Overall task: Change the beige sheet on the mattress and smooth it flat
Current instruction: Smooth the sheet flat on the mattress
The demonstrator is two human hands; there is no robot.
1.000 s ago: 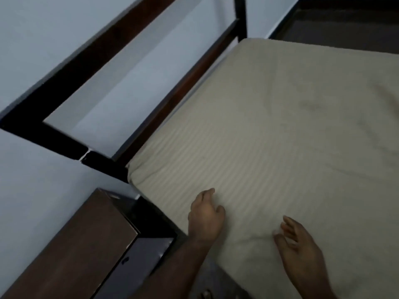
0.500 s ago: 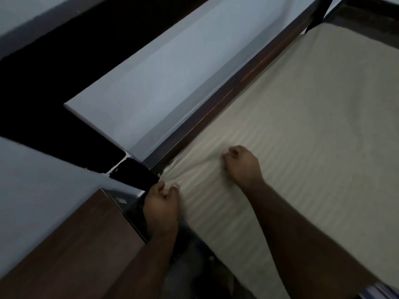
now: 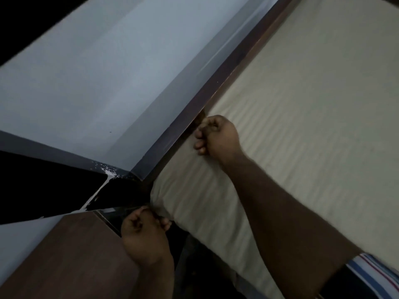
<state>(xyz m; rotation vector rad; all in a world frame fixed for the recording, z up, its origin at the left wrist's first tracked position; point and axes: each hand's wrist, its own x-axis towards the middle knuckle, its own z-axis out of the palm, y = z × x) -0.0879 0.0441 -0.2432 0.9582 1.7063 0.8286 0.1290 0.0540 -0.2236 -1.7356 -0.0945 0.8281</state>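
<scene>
The beige sheet (image 3: 302, 130) lies spread over the mattress, its faint woven stripes running across the top, and both hands work at the near corner by the dark wooden bed rail (image 3: 218, 91). The right hand (image 3: 218, 137) is curled tight, fingers bunched round the sheet's edge where it meets the rail, seemingly pinching cloth down into the gap — though the fold itself is hidden under the knuckles. The left hand (image 3: 144, 236) is also curled, gripping the fabric just below the mattress corner, beside a brown bedside cabinet (image 3: 64, 260). The sheet looks light, thin and limp: it will not hold a shape, will gather into ridges wherever it is pulled, and likely slips easily over the mattress. It is probably best taken at the hem and at the corners, with a pinch of several fingers rather than a flat palm, and drawn taut along the stripes so that slack moves toward the edge. Pulling from the middle would likely only raise wrinkles — the narrow gap at the rail may also snag cloth or knuckles.
</scene>
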